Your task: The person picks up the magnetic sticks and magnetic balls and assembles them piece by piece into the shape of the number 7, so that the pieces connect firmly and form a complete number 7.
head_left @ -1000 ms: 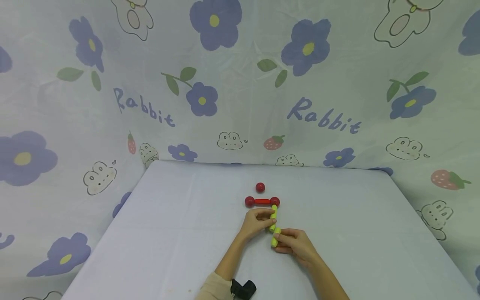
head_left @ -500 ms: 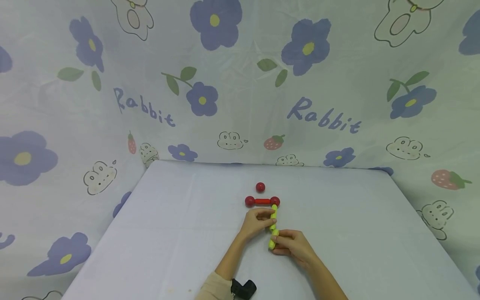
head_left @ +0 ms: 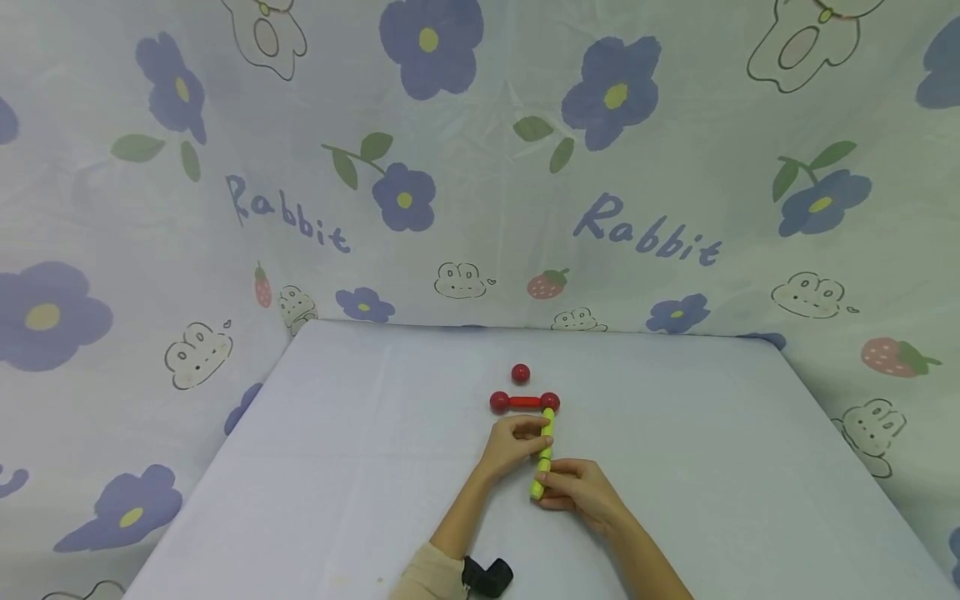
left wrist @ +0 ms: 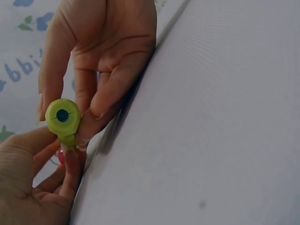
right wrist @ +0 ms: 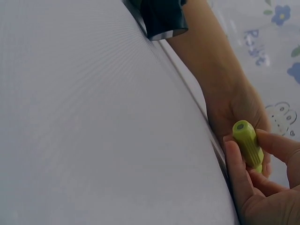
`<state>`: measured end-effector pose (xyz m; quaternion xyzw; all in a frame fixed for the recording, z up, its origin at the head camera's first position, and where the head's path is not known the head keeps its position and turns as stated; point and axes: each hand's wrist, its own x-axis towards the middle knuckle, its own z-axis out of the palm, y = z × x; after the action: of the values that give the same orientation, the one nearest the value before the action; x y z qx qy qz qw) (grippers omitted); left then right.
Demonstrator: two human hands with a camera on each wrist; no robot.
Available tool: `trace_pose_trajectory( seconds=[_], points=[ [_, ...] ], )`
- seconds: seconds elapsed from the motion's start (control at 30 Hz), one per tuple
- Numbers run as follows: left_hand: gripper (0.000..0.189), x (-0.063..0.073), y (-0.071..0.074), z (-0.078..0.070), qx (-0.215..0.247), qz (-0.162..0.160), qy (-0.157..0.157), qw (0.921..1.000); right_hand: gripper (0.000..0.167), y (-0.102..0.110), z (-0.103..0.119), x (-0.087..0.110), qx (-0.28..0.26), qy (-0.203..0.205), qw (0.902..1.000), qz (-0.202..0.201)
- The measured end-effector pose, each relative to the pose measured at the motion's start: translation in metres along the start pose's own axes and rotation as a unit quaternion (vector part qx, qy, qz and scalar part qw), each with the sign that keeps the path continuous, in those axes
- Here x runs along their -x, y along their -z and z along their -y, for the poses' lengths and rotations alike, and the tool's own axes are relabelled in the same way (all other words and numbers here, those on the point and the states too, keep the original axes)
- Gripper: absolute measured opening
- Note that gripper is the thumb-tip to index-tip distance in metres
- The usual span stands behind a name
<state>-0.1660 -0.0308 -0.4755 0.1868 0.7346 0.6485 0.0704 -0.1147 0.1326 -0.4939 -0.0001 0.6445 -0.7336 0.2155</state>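
Observation:
My left hand (head_left: 508,446) pinches a yellow-green magnetic rod (head_left: 548,423), whose far end meets a red ball (head_left: 550,402). My right hand (head_left: 583,492) pinches a second yellow-green magnetic rod (head_left: 536,490) between thumb and fingers. The two yellow-green rods stand end to end, nearly in line and seemingly touching. From the red ball, a red rod (head_left: 525,402) runs left to another red ball (head_left: 499,402). In the left wrist view, the second rod's free end (left wrist: 62,116) faces the camera, showing a dark round centre. Fingers cover part of both rods.
A loose red ball (head_left: 521,373) lies behind the red rod on the white tabletop (head_left: 360,467). A black device (head_left: 491,577) sits at the left wrist, near the tan sleeve (head_left: 431,575). Patterned cloth (head_left: 480,167) hangs behind the table.
My right hand has shifted slightly left and toward me, swinging its rod from beside the first rod into line with its near end. The left hand stays put.

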Motion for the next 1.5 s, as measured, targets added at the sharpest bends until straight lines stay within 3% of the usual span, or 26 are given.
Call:
trace_pose_trajectory(
  seconds=[1.5],
  points=[
    [0.028, 0.0, 0.0012, 0.0018, 0.003, 0.001, 0.001, 1.0, 0.05, -0.0025, 0.0018, 0.0009, 0.003, -0.013, 0.9998, -0.016]
  ],
)
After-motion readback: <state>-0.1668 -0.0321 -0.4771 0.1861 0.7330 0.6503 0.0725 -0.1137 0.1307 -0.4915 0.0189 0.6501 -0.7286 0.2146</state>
